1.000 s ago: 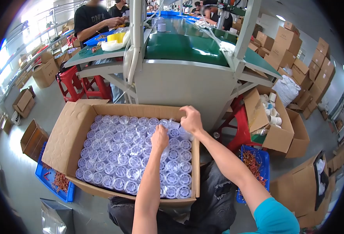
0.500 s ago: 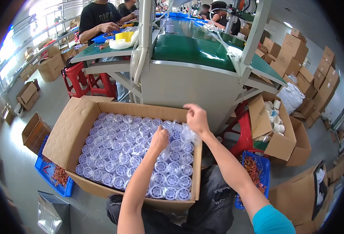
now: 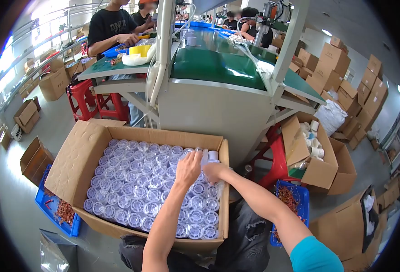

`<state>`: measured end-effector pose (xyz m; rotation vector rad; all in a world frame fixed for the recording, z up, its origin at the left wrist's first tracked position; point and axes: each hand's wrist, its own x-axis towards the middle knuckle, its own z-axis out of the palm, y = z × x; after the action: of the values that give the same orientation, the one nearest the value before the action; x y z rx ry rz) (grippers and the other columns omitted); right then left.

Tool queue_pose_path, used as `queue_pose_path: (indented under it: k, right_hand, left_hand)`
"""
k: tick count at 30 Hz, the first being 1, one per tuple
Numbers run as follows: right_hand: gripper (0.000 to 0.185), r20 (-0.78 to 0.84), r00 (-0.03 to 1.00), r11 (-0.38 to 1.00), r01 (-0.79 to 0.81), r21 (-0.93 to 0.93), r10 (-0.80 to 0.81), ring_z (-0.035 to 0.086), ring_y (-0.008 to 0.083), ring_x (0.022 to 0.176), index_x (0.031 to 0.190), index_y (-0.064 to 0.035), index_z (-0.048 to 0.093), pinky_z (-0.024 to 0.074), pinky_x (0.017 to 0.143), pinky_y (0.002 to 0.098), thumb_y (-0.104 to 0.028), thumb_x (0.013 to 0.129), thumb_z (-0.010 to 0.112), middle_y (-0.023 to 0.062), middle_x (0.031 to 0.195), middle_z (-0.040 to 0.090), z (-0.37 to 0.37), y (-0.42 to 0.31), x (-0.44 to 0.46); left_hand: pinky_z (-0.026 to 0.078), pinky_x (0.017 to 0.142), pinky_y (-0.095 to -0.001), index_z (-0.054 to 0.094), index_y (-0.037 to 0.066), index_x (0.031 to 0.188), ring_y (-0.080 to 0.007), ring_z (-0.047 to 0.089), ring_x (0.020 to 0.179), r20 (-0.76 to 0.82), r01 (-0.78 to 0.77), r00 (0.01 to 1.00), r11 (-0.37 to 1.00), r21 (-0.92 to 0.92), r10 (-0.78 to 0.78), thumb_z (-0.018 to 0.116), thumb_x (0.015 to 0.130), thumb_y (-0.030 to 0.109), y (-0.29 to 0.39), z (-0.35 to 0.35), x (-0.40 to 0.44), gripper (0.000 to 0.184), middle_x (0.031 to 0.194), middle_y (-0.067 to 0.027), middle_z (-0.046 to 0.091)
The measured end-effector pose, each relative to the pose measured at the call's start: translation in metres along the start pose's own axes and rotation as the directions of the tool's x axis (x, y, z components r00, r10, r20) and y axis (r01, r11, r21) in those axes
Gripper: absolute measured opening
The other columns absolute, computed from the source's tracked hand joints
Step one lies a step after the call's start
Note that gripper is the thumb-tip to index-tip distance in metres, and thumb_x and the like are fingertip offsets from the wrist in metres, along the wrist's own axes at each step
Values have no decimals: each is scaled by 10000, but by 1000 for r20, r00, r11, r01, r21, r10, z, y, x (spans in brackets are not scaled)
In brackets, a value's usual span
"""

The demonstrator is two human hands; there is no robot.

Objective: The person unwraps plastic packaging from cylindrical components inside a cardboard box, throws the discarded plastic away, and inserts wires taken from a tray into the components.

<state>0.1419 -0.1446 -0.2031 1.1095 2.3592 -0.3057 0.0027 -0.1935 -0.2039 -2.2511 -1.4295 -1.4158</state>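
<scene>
A large open cardboard box (image 3: 225,181) holds rows of round, pale purple-and-white pieces (image 3: 138,192) in clear plastic wrapping. Over its far right part, my left hand (image 3: 189,168) is closed, fingertips pinched beside a pale strip-like piece. My right hand (image 3: 214,172) is close beside it, fingers curled in and mostly hidden, low among the wrapped pieces. What either hand grips cannot be made out. Just beyond my right hand a pale cylinder (image 3: 213,155) stands at the box's far right corner. Loose clear plastic lies near my right wrist.
Ahead stands a green conveyor (image 3: 218,68) on a grey base. A person in a black shirt (image 3: 113,25) works on its left. Red stools (image 3: 80,97), blue trays (image 3: 75,224) of reddish-brown bits, and a carton (image 3: 331,167) of white cylinders surround the box. Stacked cartons (image 3: 331,63) rise at right.
My right hand has come down from above the box's far edge to beside my left hand. The clear plastic bunched between them has dropped lower. The view has shifted slightly.
</scene>
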Motion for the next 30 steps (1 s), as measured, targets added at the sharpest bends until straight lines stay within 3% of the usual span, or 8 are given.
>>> queue_pose_path:
  k: [3, 5, 9, 13, 23, 25, 27, 30]
  right_hand:
    - [366, -52, 995, 996, 82, 36, -80, 669, 329, 913, 921, 9, 705, 529, 787, 413, -102, 576, 752, 171, 927, 702, 10, 11, 7]
    - [286, -33, 999, 985, 39, 169, -34, 674, 336, 860, 854, 10, 710, 532, 739, 411, -84, 586, 680, 191, 871, 694, 27, 21, 30]
    - [240, 18, 1000, 986, -26, 165, 24, 670, 340, 797, 783, 12, 705, 525, 674, 416, -66, 576, 612, 204, 819, 681, -4, 11, -2]
    - [202, -222, 975, 969, 81, 235, -28, 632, 354, 661, 689, -12, 689, 492, 596, 440, -86, 524, 600, 213, 694, 643, -9, 16, -16]
    - [411, -324, 941, 860, 244, 448, -98, 654, 314, 813, 1030, -20, 668, 498, 709, 411, 35, 636, 565, 157, 834, 686, -26, 7, -39]
    - [398, -327, 941, 846, 247, 472, -92, 655, 320, 813, 1028, -24, 672, 499, 710, 413, 12, 641, 585, 162, 827, 684, -25, 5, -39]
    - [359, -424, 906, 919, 164, 359, 4, 662, 330, 855, 1010, -26, 683, 509, 732, 416, -41, 657, 623, 175, 854, 687, -14, 6, -33]
    - [315, -304, 947, 973, -33, 228, 103, 660, 337, 925, 992, -45, 686, 525, 785, 422, -79, 681, 646, 189, 938, 685, -11, -1, -34]
  left_hand:
    - [520, 611, -435, 537, 57, 987, -328, 651, 721, 140, 71, 988, 997, -33, -66, 545, 818, 102, 9, 0, -2, 175, 796, -132, 648]
    - [515, 652, -480, 532, 69, 1039, -385, 645, 744, 515, 257, 819, 964, 66, -254, 557, 814, 178, 5, 9, -9, 251, 811, -187, 666]
    - [522, 740, -482, 599, 62, 988, -392, 650, 827, 591, 289, 737, 943, 164, -328, 569, 765, 221, -12, 14, -19, 276, 860, -214, 673]
    - [522, 810, -461, 656, 81, 1012, -363, 655, 917, 685, 308, 627, 926, 221, -372, 674, 754, 314, -20, 21, -37, 348, 951, -182, 684]
    - [523, 824, -471, 673, 68, 956, -350, 659, 932, 723, 334, 587, 923, 194, -364, 687, 784, 266, -24, 24, -36, 262, 959, -167, 687]
    - [512, 832, -473, 648, 33, 969, -372, 649, 925, 647, 326, 712, 945, 40, -273, 650, 819, 245, -33, 34, -44, 260, 961, -185, 681]
    - [501, 817, -476, 628, 2, 947, -393, 637, 914, 610, 338, 752, 941, -32, -250, 634, 832, 222, -42, 45, -47, 248, 925, -203, 669]
    - [486, 795, -482, 590, -29, 953, -423, 620, 907, 556, 372, 795, 919, -131, -243, 608, 855, 183, -43, 47, -47, 234, 887, -232, 652]
